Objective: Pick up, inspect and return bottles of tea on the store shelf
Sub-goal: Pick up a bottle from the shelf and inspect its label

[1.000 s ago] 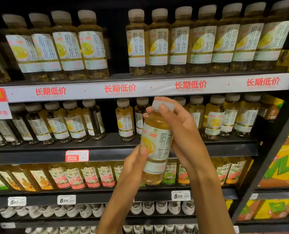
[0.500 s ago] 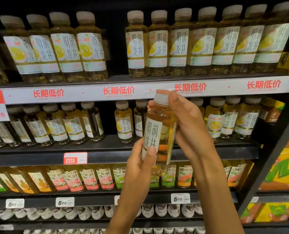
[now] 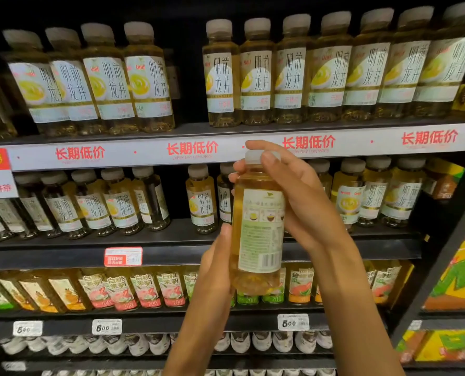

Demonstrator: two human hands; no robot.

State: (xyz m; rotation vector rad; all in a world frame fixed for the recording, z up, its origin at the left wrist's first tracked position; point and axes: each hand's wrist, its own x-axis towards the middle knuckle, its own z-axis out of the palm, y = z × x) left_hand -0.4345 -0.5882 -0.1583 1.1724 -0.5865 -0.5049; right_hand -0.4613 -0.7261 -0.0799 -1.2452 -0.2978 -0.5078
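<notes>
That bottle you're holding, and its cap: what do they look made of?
Held bottle: seemingly clear glossy plastic, since amber tea shows through; a matte printed label wraps it. Cap: pale, opaque, dull, probably plastic, partly covered by the right hand.

back label print: too small to read | bottom-shelf bottles: blurred, cut off

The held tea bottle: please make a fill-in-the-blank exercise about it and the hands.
1. The bottle is held by ____ hands.
2. The right hand grips the bottle near its ____.
3. The left hand supports the bottle's ____ part.
4. The label side facing the camera shows a ____.

Missing words: two; cap; lower; barcode
</notes>
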